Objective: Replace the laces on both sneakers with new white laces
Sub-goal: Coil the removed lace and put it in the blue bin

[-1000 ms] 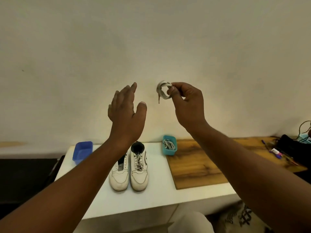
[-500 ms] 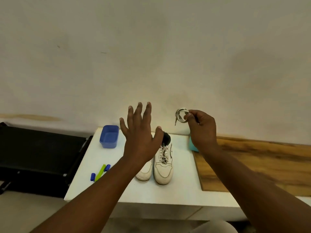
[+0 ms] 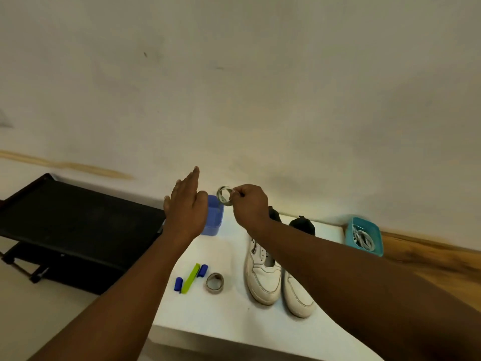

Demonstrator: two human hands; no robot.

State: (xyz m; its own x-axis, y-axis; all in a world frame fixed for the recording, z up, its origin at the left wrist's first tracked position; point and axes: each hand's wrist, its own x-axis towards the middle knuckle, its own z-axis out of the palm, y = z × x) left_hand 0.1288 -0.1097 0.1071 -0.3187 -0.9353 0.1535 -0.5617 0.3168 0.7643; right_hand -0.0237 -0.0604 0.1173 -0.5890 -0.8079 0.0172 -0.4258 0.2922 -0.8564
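My right hand [image 3: 248, 205] is pinching a coiled lace [image 3: 225, 195] above the blue box [image 3: 214, 217]; my left hand [image 3: 186, 204] is hovering flat, hiding part of it. The sneakers [image 3: 276, 277] are standing beside a second coil [image 3: 215, 283] on the tabletop [image 3: 229, 316].

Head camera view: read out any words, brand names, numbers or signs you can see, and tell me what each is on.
No text can be read.
White sneakers: a dark mark on the side, too blurred to read.
Blue container, teal container, coiled lace pinched in the right hand: no lettering visible.
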